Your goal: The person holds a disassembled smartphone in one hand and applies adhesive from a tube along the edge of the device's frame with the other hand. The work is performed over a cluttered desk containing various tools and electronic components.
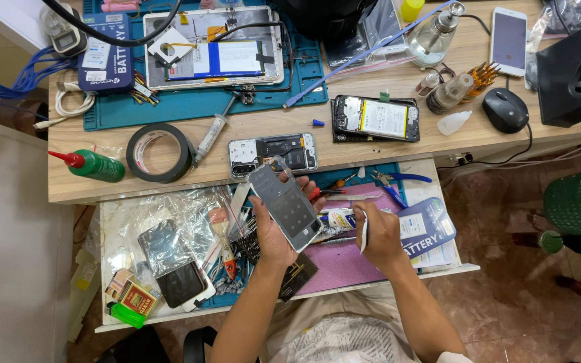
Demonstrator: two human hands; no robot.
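Observation:
My left hand (272, 232) holds a phone back cover (285, 204) tilted above the open drawer, its grey inner side facing up. To the right, my right hand (376, 235) pinches a thin white strip (364, 232) between thumb and fingers, just right of the cover. A small tube of glue (336, 218) lies in the drawer between my hands. On the desk edge just above lies an opened phone frame (273, 153), its inner parts showing.
The open drawer (112, 282) holds plastic bags, a dark phone screen (173, 263), tweezers and blue-handled pliers (398, 185). On the desk: black tape roll (159, 153), green bottle (95, 165), syringe (211, 137), opened phone with battery (375, 119), blue mat (203, 101), mouse (506, 109), white phone (509, 40).

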